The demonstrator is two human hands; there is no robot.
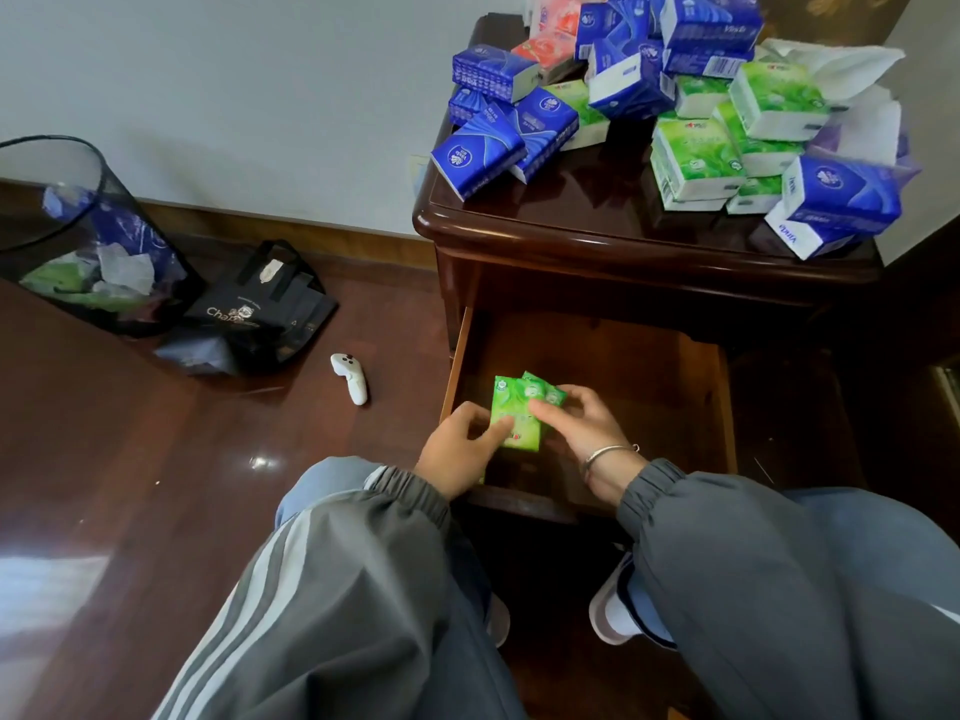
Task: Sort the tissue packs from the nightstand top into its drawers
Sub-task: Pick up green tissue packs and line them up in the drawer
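Both hands are down in the open drawer (459, 350). The left hand (460, 452) and right hand (584, 426) each have their fingers curled round two green tissue packs (511, 405), which stand upright and overlapping near the drawer's front left corner. There's a silver bracelet (610, 452) on the right wrist, grey cuffed sleeves, and white stripes down the left one.

Up on the nightstand's tabletop (545, 223) it's a proper heap. I count roughly ten blue packs (478, 155), about seven green packs (696, 153) and two red-pink packs (545, 46) at the back, but they're piled on each other so don't hold me to it. Some loose white tissue (841, 65) is at the far right. "Vinda" is readable on a few of the blue ones. The print on the green ones is too small to read.

The nightstand is dark glossy wood, while the inside of the drawer is lighter brown. The floor (130, 485) is dark polished wood, with a pale wall and a wooden baseboard. On the floor to the left there's one white controller (349, 379) and one black bag (260, 309) with "Cha…" partly showing. There's also one black mesh bin (78, 236) holding blue and green wrappers.
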